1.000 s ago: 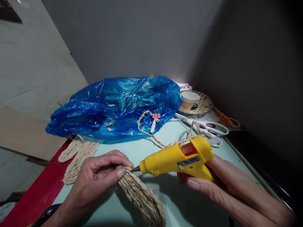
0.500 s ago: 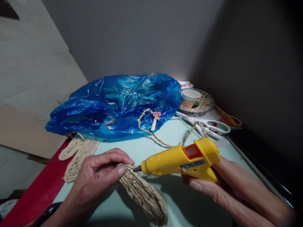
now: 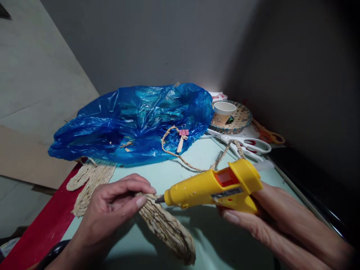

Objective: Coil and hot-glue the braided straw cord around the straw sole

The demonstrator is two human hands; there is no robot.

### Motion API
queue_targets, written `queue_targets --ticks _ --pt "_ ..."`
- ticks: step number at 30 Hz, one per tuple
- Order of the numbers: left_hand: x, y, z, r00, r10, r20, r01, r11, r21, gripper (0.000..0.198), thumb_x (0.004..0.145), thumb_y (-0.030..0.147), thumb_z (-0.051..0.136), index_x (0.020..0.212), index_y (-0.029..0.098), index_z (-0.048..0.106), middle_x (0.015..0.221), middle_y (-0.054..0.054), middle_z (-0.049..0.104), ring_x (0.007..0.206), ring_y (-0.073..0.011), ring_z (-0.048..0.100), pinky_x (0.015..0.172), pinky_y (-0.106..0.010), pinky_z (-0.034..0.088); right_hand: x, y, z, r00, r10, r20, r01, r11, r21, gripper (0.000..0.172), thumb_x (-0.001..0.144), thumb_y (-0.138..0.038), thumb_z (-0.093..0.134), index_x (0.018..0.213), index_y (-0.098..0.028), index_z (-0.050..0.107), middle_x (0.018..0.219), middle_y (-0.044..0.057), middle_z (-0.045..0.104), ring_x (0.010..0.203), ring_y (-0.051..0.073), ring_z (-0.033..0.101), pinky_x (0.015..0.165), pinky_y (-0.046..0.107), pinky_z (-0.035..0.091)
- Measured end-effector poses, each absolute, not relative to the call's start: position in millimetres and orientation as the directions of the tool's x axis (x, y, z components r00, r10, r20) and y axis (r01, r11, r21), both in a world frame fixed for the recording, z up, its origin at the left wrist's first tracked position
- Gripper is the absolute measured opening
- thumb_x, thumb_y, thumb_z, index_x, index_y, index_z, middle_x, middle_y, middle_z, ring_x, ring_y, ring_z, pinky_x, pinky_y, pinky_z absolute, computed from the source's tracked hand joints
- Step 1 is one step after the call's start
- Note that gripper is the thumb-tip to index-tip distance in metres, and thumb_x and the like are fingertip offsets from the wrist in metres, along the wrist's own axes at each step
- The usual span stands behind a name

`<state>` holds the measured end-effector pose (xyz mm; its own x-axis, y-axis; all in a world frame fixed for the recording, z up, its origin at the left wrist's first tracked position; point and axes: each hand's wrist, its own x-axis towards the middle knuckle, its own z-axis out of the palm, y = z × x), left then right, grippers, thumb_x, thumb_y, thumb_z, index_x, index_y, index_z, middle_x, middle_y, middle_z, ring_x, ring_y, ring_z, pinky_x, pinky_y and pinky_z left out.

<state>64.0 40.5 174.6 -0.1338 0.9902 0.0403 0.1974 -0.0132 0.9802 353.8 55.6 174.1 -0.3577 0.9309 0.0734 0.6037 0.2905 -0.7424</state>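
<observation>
My left hand (image 3: 118,206) pinches the upper end of an oval piece of coiled braided cord (image 3: 168,230), thumb on top and fingers behind. The piece slants down to the right above the table. My right hand (image 3: 270,217) is wrapped round the handle of a yellow glue gun (image 3: 208,187), with a clear glue stick poking out of its back. The gun's dark nozzle touches or nearly touches the coiled piece just right of my left thumb; I cannot tell which. A thin braided cord (image 3: 187,163) runs behind the gun and ends in a pink binder clip (image 3: 183,132).
A blue plastic bag (image 3: 135,120) lies across the back of the pale green table. Another coiled cord piece (image 3: 91,183) lies at left. White scissors (image 3: 253,145), a woven basket (image 3: 243,116) with a paper cup (image 3: 223,112), and orange-handled scissors (image 3: 274,137) are at back right.
The whole view has shifted slightly, so things sit a little further left and up. Both hands keep their grips, and the nozzle stays by the same end of the coiled piece.
</observation>
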Motion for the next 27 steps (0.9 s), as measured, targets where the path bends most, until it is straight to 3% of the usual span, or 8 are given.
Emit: queue_targets --ticks 8,13,19,27 --pt "55 44 171 -0.038 0.994 0.107 0.275 -0.092 0.957 0.017 0.075 0.02 0.074 0.076 0.035 0.083 0.083 0.001 0.073 0.081 -0.0157 0.067 0.068 -0.018 0.053 355 54 171 -0.353 0.934 0.052 0.647 0.284 -0.708 0.043 0.088 -0.056 0.057 0.131 -0.052 0.057 0.105 0.0 0.075 0.085 0.033 0.07 0.072 0.039 0.065" --pt "57 44 171 -0.08 0.992 0.097 0.265 -0.073 0.962 0.017 0.077 0.021 0.074 0.075 0.036 0.082 0.084 0.002 0.073 0.082 -0.0151 0.067 0.069 -0.017 0.053 354 52 181 -0.389 0.919 0.07 0.647 0.326 -0.689 0.028 0.091 -0.05 0.055 0.118 -0.049 0.062 0.092 -0.002 0.074 0.077 0.028 0.069 0.069 0.031 0.063" --pt "50 43 167 -0.042 0.992 0.118 0.316 -0.099 0.944 0.014 0.079 0.025 0.075 0.078 0.037 0.082 0.087 0.002 0.073 0.084 -0.0161 0.068 0.069 -0.017 0.053 353 54 181 -0.404 0.913 0.049 0.638 0.32 -0.7 0.034 0.092 -0.05 0.055 0.126 -0.053 0.057 0.101 -0.003 0.074 0.083 0.029 0.07 0.066 0.032 0.063" --pt "49 42 168 -0.044 0.992 0.122 0.322 -0.101 0.941 0.013 0.081 0.027 0.074 0.079 0.037 0.081 0.088 0.004 0.072 0.085 -0.0136 0.067 0.072 -0.014 0.052 353 51 180 -0.368 0.927 0.075 0.616 0.304 -0.727 0.027 0.09 -0.053 0.057 0.114 -0.045 0.066 0.091 0.001 0.075 0.078 0.03 0.07 0.064 0.032 0.064"
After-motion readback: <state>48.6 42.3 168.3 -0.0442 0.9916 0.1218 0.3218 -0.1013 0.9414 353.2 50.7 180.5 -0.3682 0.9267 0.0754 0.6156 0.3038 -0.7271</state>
